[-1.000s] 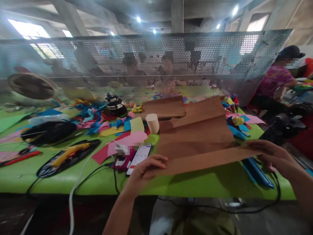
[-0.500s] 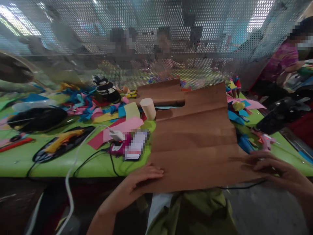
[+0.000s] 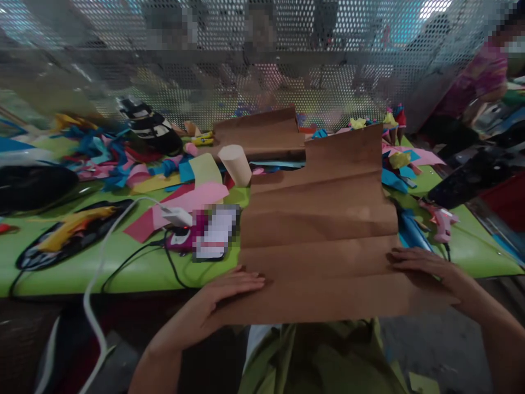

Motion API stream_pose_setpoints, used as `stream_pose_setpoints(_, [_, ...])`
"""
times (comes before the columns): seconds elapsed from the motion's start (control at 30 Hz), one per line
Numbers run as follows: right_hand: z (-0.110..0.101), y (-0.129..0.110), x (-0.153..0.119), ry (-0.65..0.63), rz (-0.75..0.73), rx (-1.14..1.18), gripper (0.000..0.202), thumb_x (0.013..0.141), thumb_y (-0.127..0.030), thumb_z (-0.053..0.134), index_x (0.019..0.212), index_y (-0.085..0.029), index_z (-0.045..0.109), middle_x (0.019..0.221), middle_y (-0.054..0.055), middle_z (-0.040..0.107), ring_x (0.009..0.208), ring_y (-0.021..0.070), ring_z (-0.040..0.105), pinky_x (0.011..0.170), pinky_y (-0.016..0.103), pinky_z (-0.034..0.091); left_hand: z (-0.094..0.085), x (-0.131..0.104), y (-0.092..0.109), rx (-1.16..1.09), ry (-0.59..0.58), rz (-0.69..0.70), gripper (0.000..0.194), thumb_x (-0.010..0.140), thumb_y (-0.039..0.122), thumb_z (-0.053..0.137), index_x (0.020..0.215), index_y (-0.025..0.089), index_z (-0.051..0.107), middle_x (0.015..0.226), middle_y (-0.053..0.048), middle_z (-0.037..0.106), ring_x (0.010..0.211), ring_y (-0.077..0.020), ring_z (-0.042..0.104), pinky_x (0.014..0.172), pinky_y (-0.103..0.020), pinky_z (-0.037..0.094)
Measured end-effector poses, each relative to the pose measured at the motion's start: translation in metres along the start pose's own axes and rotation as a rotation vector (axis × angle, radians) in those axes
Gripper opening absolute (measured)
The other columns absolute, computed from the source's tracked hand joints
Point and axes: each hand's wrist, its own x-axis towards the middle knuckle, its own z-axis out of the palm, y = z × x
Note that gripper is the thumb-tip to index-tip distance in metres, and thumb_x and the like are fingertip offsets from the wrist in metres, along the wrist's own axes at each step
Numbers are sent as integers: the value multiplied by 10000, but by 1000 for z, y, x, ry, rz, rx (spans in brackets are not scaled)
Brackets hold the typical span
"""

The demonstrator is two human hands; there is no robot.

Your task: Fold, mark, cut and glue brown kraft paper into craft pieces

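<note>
One left hand [image 3: 227, 290] and one right hand [image 3: 429, 265] lie flat, grasping nothing, on brown paper [image 3: 320, 249] spread between and beyond them, whose overhanging near edge could crease if pressed past the surface [image 3: 484, 257].

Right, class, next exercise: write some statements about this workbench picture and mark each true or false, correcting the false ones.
1. The left hand and right hand both touch the brown paper sheet. True.
2. The smartphone lies right of the sheet. False: the smartphone lies left of it.
3. The glue gun on the right is pink. True.
4. The power strip is yellow. False: the power strip is magenta.
5. A perforated metal screen stands beyond the green tabletop. True.
</note>
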Motion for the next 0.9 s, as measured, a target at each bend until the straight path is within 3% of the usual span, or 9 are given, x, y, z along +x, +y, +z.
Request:
stream_pose_setpoints(0.13, [0,-1,2,-74,-52,-26,518,827,-547,621,1302,-355,696,1402,126,654,1362,356,551,1128,503,431,-1,7,0,75,-30,-20,601,942,311,620,1517,388,461,1542,-36,526,1442,-294,471,1260,-557,200])
stream_pose_setpoints(0.23, [-2,-2,7,-203,-124,-51,508,870,-513,596,1334,-328,683,1434,110,638,1386,352,529,1154,500,400,-2,20,-3,114,-26,-27,648,931,265,616,1538,382,421,1575,-18,488,1478,-287,417,1271,-573,150])
stream_pose_setpoints(0.4, [-10,0,7,-322,-141,26,484,920,-503,574,1346,-294,673,1461,103,617,1393,341,513,1160,486,387,-3,37,-6,51,147,-84,540,909,161,538,1428,303,578,1462,-49,611,1414,-269,507,1270,-543,209])
stream_pose_setpoints(0.5, [-8,2,-2,-269,-43,188,475,878,-531,661,1255,-249,722,1341,144,692,1293,350,594,1091,450,463,1,37,-8,-6,260,-217,364,923,255,539,1243,258,713,1312,-73,713,1312,-284,601,1186,-503,397])
stream_pose_setpoints(0.6, [2,5,-11,-159,99,317,379,905,-534,650,1079,-226,783,1170,137,760,1130,326,679,986,416,527,9,39,-12,-42,467,-371,291,897,427,601,1040,230,761,1099,-72,782,1082,-277,714,963,-395,575])
stream_pose_setpoints(0.7, [18,9,-16,15,255,319,318,873,-506,711,958,-212,795,1037,100,788,1014,290,705,905,368,555,17,47,-17,-2,654,-459,325,842,527,662,918,219,733,900,-33,779,860,-235,731,791,-313,588])
stream_pose_setpoints(0.8, [32,13,-19,167,365,272,368,821,-529,750,992,-206,792,995,74,800,952,291,711,866,371,565,21,56,-17,128,691,-455,305,872,523,638,915,228,706,884,-9,764,839,-213,716,777,-292,550])
stream_pose_setpoints(0.9, [42,13,-21,261,374,185,386,835,-535,729,1050,-218,773,1009,52,793,945,286,705,888,403,552,22,63,-15,291,686,-463,311,906,525,597,937,229,687,901,-19,759,847,-226,712,775,-313,524])
